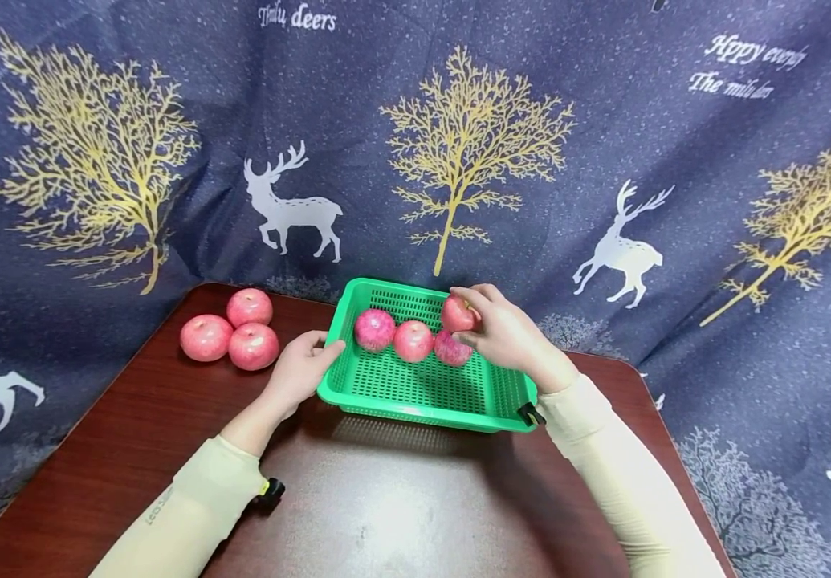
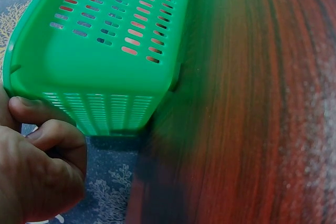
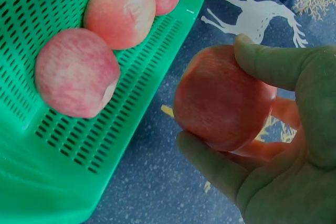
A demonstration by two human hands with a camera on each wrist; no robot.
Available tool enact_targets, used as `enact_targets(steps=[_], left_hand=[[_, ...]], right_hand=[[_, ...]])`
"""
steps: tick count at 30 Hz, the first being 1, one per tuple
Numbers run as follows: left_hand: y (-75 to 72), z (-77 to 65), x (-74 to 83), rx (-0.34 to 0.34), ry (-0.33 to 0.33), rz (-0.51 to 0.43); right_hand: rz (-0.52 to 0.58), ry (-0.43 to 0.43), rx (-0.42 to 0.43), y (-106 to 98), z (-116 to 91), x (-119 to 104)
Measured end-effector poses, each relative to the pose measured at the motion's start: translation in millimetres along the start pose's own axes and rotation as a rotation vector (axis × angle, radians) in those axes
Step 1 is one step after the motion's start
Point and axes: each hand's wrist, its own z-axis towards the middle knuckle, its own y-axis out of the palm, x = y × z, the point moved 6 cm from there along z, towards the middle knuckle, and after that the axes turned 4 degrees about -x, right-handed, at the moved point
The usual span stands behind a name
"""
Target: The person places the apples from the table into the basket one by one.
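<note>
A green plastic basket [image 1: 415,413] stands on the table, its left rim gripped by my left hand [image 1: 303,369], thumb over the edge. In the left wrist view the fingers of the left hand [image 2: 44,166] are curled at the basket's rim [image 2: 63,74]. Over the right part of the basket my right hand [image 1: 505,329] holds a red apple [image 1: 458,313]; the right wrist view shows this apple [image 3: 226,98] between thumb and fingers. Below it, in a row inside the basket, lie three apples: a right one [image 1: 451,350], a middle one [image 1: 413,341] and a left one [image 1: 375,330].
Three more apples [image 1: 253,347] sit together on the brown wooden table [image 1: 119,425] to the left of the basket. A dark blue cloth [image 1: 357,160] with trees and deer hangs behind the table's back edge.
</note>
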Motion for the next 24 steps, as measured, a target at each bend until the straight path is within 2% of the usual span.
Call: enact_targets(steps=[11, 24], left_hand=[[-0.1, -0.4, -1.0, 0.005, -0.012, 0.009], [0.6, 1.4, -3.7, 0.016, 0.002, 0.011]], right_hand=[[0.004, -0.057, -0.033, 9, 8, -17], [0.082, -0.094, -0.089, 21, 18, -33]])
